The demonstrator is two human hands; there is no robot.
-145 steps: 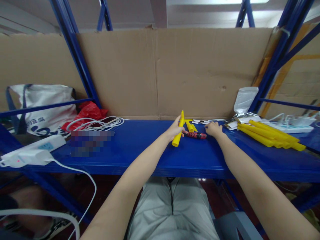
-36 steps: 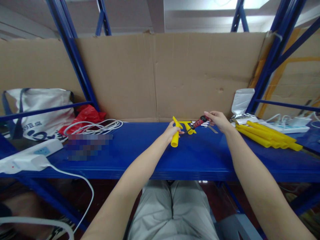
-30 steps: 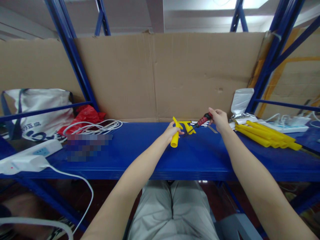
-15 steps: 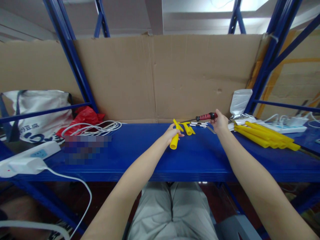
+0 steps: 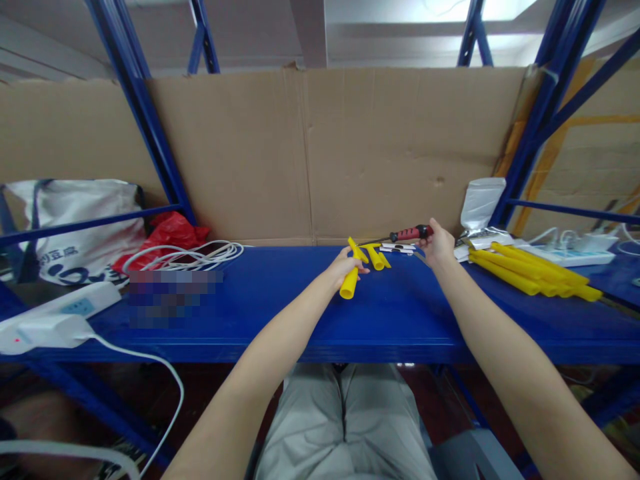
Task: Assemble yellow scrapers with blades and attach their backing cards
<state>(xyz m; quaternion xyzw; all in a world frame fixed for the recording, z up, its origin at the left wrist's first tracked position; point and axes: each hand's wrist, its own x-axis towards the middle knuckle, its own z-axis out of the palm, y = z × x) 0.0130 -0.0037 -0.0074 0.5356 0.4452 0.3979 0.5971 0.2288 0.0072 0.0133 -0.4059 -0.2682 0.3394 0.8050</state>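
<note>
1. Left hand (image 5: 343, 267): fingers grasp a yellow tube (image 5: 349, 287) over the middle of the blue surface (image 5: 273, 287).
2. Right hand (image 5: 440, 245): fingers grip a screwdriver (image 5: 409, 233), its shaft pointing left toward the tube.

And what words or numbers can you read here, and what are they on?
"豆腐" on the white bag; the character before it is unclear.
Larger dark print below it: too stylised to read.
Left white power strip: any print is too small.
Nothing else readable.

yellow tube (image 5: 349, 283) partly hidden by left fingers (image 5: 363, 270), white power strip (image 5: 63, 309) cut by left edge
</note>
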